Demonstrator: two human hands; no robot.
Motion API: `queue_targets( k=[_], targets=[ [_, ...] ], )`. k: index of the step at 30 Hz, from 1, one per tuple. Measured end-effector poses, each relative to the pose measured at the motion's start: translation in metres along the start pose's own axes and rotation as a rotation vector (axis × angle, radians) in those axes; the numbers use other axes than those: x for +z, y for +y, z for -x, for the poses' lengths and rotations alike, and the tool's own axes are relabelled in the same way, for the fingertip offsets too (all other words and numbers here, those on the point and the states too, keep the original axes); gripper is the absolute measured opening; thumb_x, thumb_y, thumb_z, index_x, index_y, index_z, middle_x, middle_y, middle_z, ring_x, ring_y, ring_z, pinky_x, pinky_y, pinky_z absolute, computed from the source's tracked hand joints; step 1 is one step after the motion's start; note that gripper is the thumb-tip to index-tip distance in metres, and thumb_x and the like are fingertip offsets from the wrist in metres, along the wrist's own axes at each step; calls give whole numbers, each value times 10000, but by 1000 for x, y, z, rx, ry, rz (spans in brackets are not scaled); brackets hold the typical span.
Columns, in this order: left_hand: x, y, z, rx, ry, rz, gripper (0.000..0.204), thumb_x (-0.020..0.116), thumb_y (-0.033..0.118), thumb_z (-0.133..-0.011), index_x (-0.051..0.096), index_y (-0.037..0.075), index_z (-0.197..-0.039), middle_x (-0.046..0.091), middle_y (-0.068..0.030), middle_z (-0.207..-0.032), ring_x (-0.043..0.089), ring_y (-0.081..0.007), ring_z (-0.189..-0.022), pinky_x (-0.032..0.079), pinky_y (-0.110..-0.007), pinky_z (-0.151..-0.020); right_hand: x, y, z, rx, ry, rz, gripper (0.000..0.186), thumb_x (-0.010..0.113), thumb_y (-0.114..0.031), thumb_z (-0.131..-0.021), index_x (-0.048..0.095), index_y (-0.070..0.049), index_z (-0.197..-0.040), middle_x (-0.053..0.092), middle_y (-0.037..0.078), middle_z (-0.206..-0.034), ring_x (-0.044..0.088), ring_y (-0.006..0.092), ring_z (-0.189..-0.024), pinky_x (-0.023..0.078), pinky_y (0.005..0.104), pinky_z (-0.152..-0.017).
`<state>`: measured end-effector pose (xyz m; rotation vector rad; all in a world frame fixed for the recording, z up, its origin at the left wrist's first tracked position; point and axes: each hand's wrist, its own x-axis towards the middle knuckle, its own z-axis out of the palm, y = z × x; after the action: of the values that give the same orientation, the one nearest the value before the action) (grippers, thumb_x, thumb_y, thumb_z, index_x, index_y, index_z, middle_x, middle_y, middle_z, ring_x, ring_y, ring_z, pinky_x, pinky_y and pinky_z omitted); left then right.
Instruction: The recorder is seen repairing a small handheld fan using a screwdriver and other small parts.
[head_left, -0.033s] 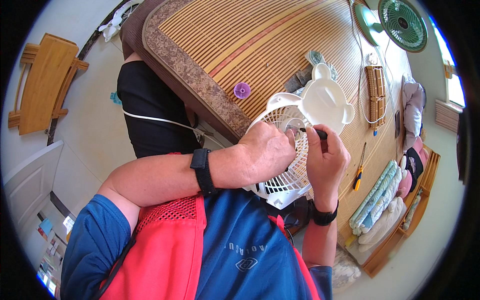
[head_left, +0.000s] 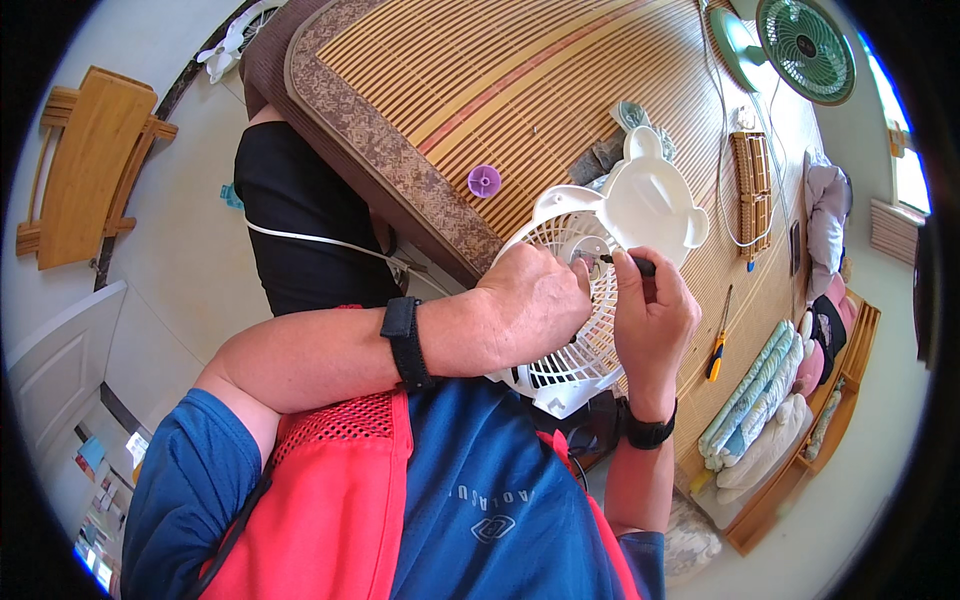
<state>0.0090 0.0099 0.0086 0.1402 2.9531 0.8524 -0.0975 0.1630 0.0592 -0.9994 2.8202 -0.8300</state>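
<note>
White fan grille [head_left: 570,300]: round, slatted plastic, held upright-tilted at the near edge of the mat-covered platform, just in front of the person's chest. Behind it, touching, a white fan housing [head_left: 655,205] with two rounded ear-shaped bumps on top.

Left hand [head_left: 530,305]: closed over the grille's face near its hub, fingers curled around the slats; a black wristband sits on the forearm.

Right hand [head_left: 650,315]: closed around a black-handled screwdriver [head_left: 625,263], thumb and fingers pinching the handle; the tip points left into the grille's centre, close to the left hand's fingers. A black watch is on this wrist.

Woven bamboo mat [head_left: 520,90]: striped tan and brown with a dark patterned border, spread over the platform.

On the mat: a small purple plastic cap [head_left: 484,180], left of the grille and apart from it; a folded grey-green item [head_left: 625,125] beyond the housing, too small to identify; an orange-handled screwdriver [head_left: 718,345] to the right of the right hand; a small slatted wooden box [head_left: 752,190], contents not discernible, with a thin cable running by it.

Far corner: green round fan [head_left: 805,45].

Right edge: folded bedding [head_left: 765,410] in pale green and white, stacked along a wooden bench.

Left, on the floor: wooden stool [head_left: 85,165].

No legible labels or packages visible.
</note>
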Motion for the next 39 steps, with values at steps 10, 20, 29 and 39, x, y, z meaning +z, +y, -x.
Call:
queue_targets(
  k=[10, 20, 29, 39],
  targets=[
    [-1, 0, 0, 10, 11, 7, 560, 709, 393, -1115, 748, -98, -1381, 846, -196, -904, 862, -356, -851, 676, -480, -718, 13, 15, -8, 105, 83, -96, 242, 921, -187, -1044, 837, -2, -1174, 792, 61, -820, 738, 96, -731, 586, 291, -694],
    [1, 0, 0, 21, 33, -12, 551, 708, 394, -1112, 748, -86, -1381, 841, -196, -887, 858, -358, -831, 671, -479, -695, 20, 20, -7, 47, 175, 56, 302, 946, -179, -1015, 793, -57, -1245, 803, 83, -839, 783, 151, -722, 607, 319, -692],
    [0, 3, -1, -28, -27, -31, 626, 699, 477, -1130, 734, -65, -1441, 844, -206, -927, 854, -372, -869, 667, -495, -741, 23, 24, -6, 6, 197, 76, 317, 948, -184, -1015, 752, -53, -1228, 791, 79, -831, 788, 158, -701, 611, 322, -651],
    [2, 4, 1, -29, -6, -33, 609, 705, 472, -1128, 722, -49, -1441, 848, -195, -920, 856, -372, -866, 665, -492, -742, 22, 21, -5, -9, 210, 66, 308, 953, -211, -1016, 749, -56, -1186, 774, 71, -802, 783, 158, -687, 612, 320, -652]
  ],
)
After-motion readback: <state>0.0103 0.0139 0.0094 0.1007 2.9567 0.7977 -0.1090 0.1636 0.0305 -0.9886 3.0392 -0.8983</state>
